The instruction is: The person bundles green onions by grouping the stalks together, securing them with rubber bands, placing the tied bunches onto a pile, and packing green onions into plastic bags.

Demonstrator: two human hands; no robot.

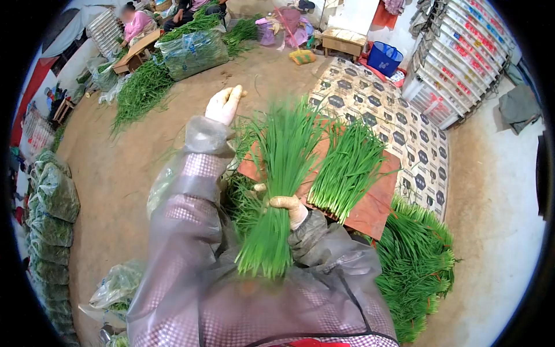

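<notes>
My right hand (291, 210) is wrapped round a thick bunch of long green stalks (280, 173) in front of my chest, its tips fanning away from me and blurred. To the left, my left hand (224, 104) reaches out over the brown floor, pale-gloved, its fingers extended with nothing visible in them. Right of the held bunch, a second bunch (350, 168) lies on a reddish-brown board (376, 211). More loose stalks (240, 202) lie below my left forearm.
A large heap of bundled greens (413, 266) lies at right. Beyond are a patterned mat (422, 153), blue basket (384, 58) and stacked white crates (457, 63). Filled bags (55, 191) line the left. Two people, one in pink (137, 24), sit at the back near greens.
</notes>
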